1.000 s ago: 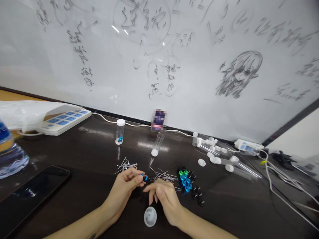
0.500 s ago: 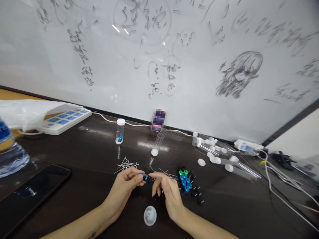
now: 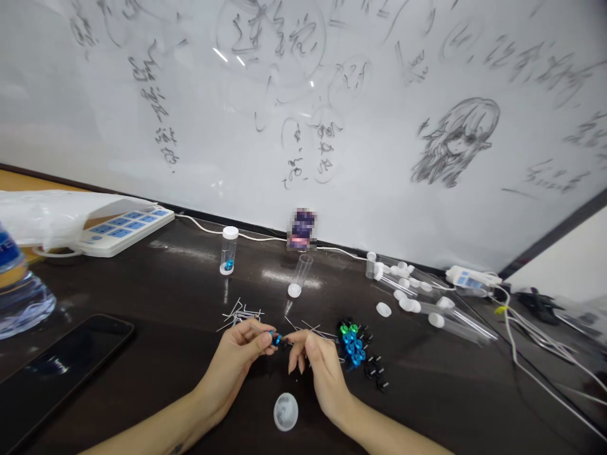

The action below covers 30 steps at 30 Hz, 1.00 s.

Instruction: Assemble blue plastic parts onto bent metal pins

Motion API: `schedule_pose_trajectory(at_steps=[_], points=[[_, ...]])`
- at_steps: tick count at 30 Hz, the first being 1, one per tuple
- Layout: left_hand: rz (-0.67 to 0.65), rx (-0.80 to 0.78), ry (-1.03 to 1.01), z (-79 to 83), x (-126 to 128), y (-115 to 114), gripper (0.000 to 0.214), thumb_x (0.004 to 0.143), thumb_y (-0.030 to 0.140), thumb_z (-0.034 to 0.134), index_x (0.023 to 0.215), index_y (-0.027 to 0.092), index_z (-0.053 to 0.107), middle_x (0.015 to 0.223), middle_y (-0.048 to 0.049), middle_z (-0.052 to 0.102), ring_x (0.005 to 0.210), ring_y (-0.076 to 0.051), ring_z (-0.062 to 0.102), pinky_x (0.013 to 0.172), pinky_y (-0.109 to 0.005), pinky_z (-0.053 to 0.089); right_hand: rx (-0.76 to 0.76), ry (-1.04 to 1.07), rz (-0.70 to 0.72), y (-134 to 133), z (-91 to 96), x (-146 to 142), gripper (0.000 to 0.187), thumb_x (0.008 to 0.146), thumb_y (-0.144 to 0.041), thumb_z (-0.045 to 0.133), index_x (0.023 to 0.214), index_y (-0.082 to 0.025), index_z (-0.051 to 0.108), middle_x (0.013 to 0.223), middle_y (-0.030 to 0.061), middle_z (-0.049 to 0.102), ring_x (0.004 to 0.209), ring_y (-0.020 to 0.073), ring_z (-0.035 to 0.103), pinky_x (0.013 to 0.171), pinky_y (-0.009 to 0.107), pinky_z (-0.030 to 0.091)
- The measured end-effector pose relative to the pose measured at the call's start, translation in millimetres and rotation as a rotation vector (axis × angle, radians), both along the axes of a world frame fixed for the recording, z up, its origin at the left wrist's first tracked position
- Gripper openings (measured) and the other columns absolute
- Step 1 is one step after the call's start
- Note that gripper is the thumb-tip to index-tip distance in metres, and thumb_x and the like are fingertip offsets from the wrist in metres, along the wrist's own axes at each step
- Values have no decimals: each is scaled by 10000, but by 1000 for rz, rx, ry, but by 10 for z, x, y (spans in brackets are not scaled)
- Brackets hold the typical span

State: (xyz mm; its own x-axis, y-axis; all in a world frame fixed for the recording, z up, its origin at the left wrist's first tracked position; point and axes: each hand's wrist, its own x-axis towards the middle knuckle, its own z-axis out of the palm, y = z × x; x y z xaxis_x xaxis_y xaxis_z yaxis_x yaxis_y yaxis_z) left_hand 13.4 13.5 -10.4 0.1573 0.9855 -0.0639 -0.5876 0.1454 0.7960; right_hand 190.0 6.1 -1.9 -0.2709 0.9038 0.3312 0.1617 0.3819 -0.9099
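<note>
Between the thumb and fingers of my left hand (image 3: 241, 347) is a small shiny blue ring (image 3: 275, 339) with a black piece (image 3: 284, 342) at its right side. My right hand (image 3: 318, 363) is beside it, its index fingertip at the black piece and its other fingers loosely bent and apart. To the right lie blue rings (image 3: 353, 347), two green rings (image 3: 348, 328) and several black screws with metal shanks (image 3: 374, 368). Bent metal rods (image 3: 241, 311) are heaped behind my left hand, with more rods (image 3: 318, 330) behind my right. A round whitish translucent cap (image 3: 286, 412) sits between my forearms.
A capped clear tube (image 3: 229, 250) with a blue piece inside stands behind, near another clear tube (image 3: 300, 275). More tubes and white caps (image 3: 408, 304) lie back right. At left are a phone (image 3: 71, 366), a water bottle (image 3: 23, 291) and a power strip (image 3: 128, 229). A whiteboard (image 3: 213, 126) rises behind.
My right index finger has bent and drawn back slightly to the right along the black piece. My left hand stays in place with the blue ring.
</note>
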Motion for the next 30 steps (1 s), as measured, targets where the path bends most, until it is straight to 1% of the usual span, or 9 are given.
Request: schedule_pose_trajectory(at_steps=[2,5,9,13,18,21,23,27,30], points=[[2,3,2,-1,-1,-2,131,695,224,805,787,158,738,691,-21,706,654,-123,609,693,-220,474,-9,8,-3,1,-5,3,460,1016,-447,303,999,-146,649,592,18,606,529,148,499,548,270,388],[6,3,0,-5,-4,-8,126,700,224,802,788,163,736,696,-20,706,658,-124,609,698,-222,474,-11,14,-9,-1,3,7,452,1016,-451,292,1051,-149,627,620,22,610,542,150,496,555,272,392],[8,-8,0,9,-3,-16,145,681,228,815,779,160,733,684,-16,703,647,-123,606,685,-221,473,-3,-15,22,-4,17,10,464,1015,-461,287,1023,-153,634,624,21,615,539,147,495,574,277,395],[1,-2,-6,14,-3,-15,134,698,220,803,794,157,733,675,-11,696,650,-118,609,687,-216,474,-4,2,3,-3,21,4,451,1014,-468,281,1107,-164,602,647,16,612,541,146,494,558,271,393],[10,-2,1,9,-4,-16,135,697,221,805,791,154,734,697,-21,701,655,-122,611,688,-222,482,1,-23,38,-6,15,-3,482,1014,-477,273,1035,-153,628,618,18,608,531,143,493,563,275,397],[2,-2,-2,7,-4,-19,141,694,219,808,794,155,733,695,-22,702,654,-122,610,688,-222,483,2,-16,13,-12,16,-6,465,1013,-478,273,1094,-157,599,641,17,609,539,144,495,558,271,400],[-2,5,-4,2,-5,-19,133,703,213,801,801,157,732,699,-21,702,658,-121,611,691,-222,482,5,-12,6,-13,13,-5,459,1012,-482,274,1097,-163,592,651,17,608,541,143,494,556,268,398],[5,15,7,-9,-7,-13,122,709,208,795,798,154,733,702,-25,702,657,-122,608,690,-224,481,-4,-35,34,-3,-2,-1,483,1012,-488,268,992,-159,621,621,19,608,534,144,498,568,272,394],[13,8,3,-9,-7,-10,123,706,213,796,795,155,735,697,-23,702,660,-126,611,698,-230,482,-7,-18,15,1,-3,-1,464,1017,-474,265,1035,-161,607,632,17,608,533,143,495,555,267,389]])
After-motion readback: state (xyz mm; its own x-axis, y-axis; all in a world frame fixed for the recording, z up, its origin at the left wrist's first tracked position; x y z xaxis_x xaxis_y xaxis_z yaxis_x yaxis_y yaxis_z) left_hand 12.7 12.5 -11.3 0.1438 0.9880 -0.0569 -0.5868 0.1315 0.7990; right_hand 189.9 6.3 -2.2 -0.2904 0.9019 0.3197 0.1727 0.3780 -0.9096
